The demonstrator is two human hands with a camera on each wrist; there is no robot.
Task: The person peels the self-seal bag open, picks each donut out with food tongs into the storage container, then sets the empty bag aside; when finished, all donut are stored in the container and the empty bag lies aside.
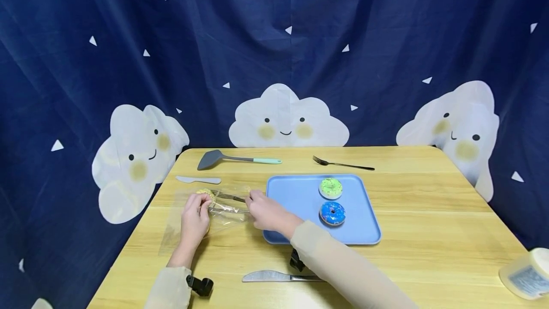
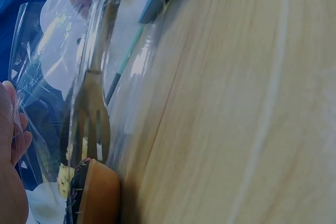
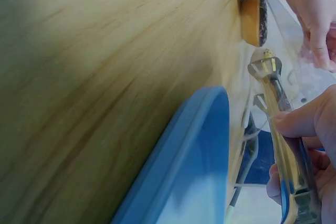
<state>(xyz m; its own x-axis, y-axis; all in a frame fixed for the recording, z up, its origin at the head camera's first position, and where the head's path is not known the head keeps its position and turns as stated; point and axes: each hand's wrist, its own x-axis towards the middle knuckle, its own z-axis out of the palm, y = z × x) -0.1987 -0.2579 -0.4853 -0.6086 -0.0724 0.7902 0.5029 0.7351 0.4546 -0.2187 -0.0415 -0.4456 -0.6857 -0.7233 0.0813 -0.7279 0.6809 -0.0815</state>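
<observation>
Tongs [image 2: 93, 90], clamped in the right hand [image 1: 266, 211], point left into a clear bag [image 1: 176, 223] near a doughnut [image 2: 101, 195]; the left hand [image 1: 195, 216] pinches the bag, probably steadying it.

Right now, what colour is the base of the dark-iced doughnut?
Orange-brown; the dark-iced doughnut shows best in the left wrist view.

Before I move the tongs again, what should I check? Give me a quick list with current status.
1. Left hand holding the clear bag: ok.
2. Right hand gripping the tongs: ok.
3. Tongs firmly closed on the yellow doughnut: cannot tell; plastic and overlap obscure the contact.
4. Dark-topped doughnut free of the tongs: cannot tell; it overlaps their tips.
5. Bare space on the blue tray beside the green doughnut and blue doughnut: ok.
</observation>
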